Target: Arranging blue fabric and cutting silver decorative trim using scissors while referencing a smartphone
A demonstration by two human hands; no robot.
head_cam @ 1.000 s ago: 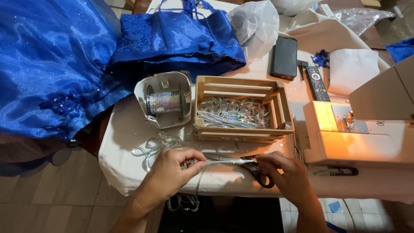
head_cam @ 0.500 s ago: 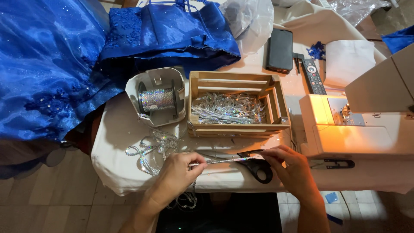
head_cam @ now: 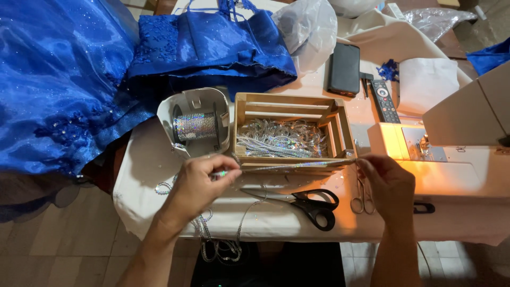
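A shiny royal-blue satin gown (head_cam: 58, 79) spills over the left of the white cloth-covered table (head_cam: 154, 175). Right of it stands a white sewing machine (head_cam: 457, 159), then a slatted wooden crate (head_cam: 292, 130) full of silver trim, and a white holder with a silver sequin spool (head_cam: 195, 126). Black-handled scissors (head_cam: 305, 202) lie flat near the front edge. The left hand (head_cam: 199, 186) and right hand (head_cam: 388, 180) each pinch an end of a thin iridescent sequin strip (head_cam: 297, 166), stretched taut along the crate's front
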